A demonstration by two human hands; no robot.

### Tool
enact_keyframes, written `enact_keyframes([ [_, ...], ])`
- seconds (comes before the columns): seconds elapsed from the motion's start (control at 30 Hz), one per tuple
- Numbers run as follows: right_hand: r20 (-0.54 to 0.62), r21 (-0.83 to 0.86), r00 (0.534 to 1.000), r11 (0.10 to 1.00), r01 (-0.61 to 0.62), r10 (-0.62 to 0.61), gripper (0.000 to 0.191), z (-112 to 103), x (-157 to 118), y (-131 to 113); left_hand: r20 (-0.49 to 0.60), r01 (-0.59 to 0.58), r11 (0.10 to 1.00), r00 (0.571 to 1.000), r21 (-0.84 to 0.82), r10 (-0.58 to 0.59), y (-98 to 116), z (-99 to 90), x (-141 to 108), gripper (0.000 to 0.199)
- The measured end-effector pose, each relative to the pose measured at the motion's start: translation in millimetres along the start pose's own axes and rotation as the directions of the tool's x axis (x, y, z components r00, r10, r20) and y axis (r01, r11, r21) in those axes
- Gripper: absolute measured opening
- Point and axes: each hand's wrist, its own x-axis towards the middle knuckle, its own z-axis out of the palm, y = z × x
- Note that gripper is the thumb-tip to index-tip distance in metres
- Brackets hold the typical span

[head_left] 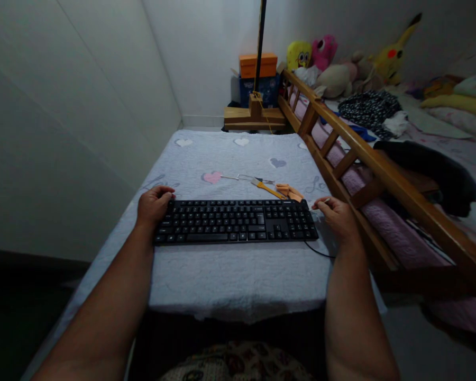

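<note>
A black keyboard (218,222) lies flat on the cloth-covered table, its keys facing up. My left hand (154,203) is closed at the keyboard's upper left corner, thumb and fingers against its end. Just off the right end, my right hand (337,214) pinches a thin, pale little stick (327,200), with the fingertips beside the number keys. Behind the keyboard lie a flat brush (268,188) with a yellow handle, a bent wire tool (248,176), a thin white stick (229,177) and a crumpled orange piece (289,191) of unclear kind.
The keyboard's cable (319,253) runs right from its front edge. A wooden bed rail (365,153) borders the table (238,275) on the right; a wall (103,106) stands on the left. Boxes (257,66) and a wooden stand (238,117) are beyond the far edge.
</note>
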Motion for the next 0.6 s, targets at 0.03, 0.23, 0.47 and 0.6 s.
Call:
enact_keyframes([
  [0.03, -0.004, 0.002, 1.0, 1.0, 0.001, -0.001, 0.024, 0.3, -0.4, -0.1, -0.002, 0.003, 1.0, 1.0, -0.001, -0.003, 0.4, 0.0, -0.2, 0.022],
  [0.23, -0.005, 0.014, 0.998, 0.998, 0.058, -0.058, 0.024, 4.1, -1.7, 2.0, -0.012, 0.011, 1.0, 1.0, -0.001, -0.011, 0.8, 0.7, 0.1, 0.022],
  [0.47, 0.043, -0.006, 0.997, 0.998, 0.067, -0.066, 0.025, 11.6, -5.7, -1.1, -0.008, -0.019, 1.0, 1.0, 0.021, 0.019, -9.0, 0.5, 3.5, 0.025],
  [0.6, 0.053, -0.006, 0.996, 0.997, 0.074, -0.073, 0.024, 12.7, -6.3, -1.2, -0.014, -0.028, 0.999, 0.999, 0.034, 0.029, -7.2, 0.4, 2.4, 0.025],
])
